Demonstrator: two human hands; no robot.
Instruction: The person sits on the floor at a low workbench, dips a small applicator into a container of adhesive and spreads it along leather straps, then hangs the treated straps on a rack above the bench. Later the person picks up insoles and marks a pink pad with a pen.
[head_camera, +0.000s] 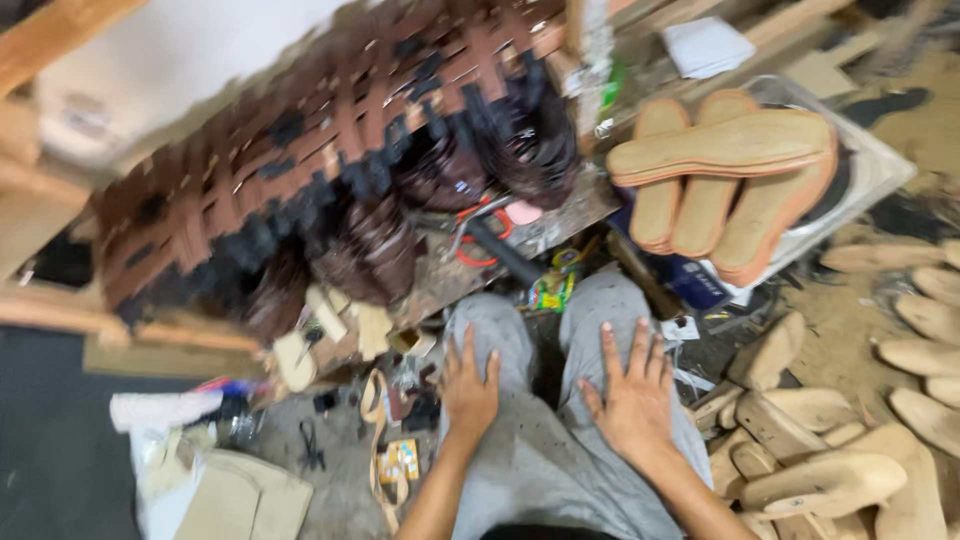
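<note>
Left hand (468, 390): palm down, flat on the left thigh of the grey trousers (545, 455). Fingers (467, 345) spread moderately, holding nothing. Right hand (632, 395): palm down on the right thigh, fingers wide apart, also holding nothing. Both forearms enter from the bottom edge of the view. Hands are apart, w/ the dark gap betw. the knees separating them.

Desk (540, 232): worn, cluttered top, its near edge running diagonally just beyond the knees. Red-handled scissors (478, 232) lie on it near that edge, nearest tool to the left hand but well clear of it. Behind, rows of dark brown woven sandal uppers (330, 140) cover most of the desk, stacked up to the top of the view; picture is blurred, so detail cannot be told.

Right side: stack of tan flat soles (725, 165) sits on a pale tray (880, 170), overhanging its near-left edge, up and to the right of the right hand. Pale wooden shoe lasts (820, 470) are piled on the floor just beside the right thigh and out to the right edge; little open room on that side.

Left side: floor (340, 480) below the desk edge holds scraps, a strap and small packets; a white bag (165, 410) and beige sheet (240, 495) lie farther left. Dark bare floor area at far left gives the most free space.
</note>
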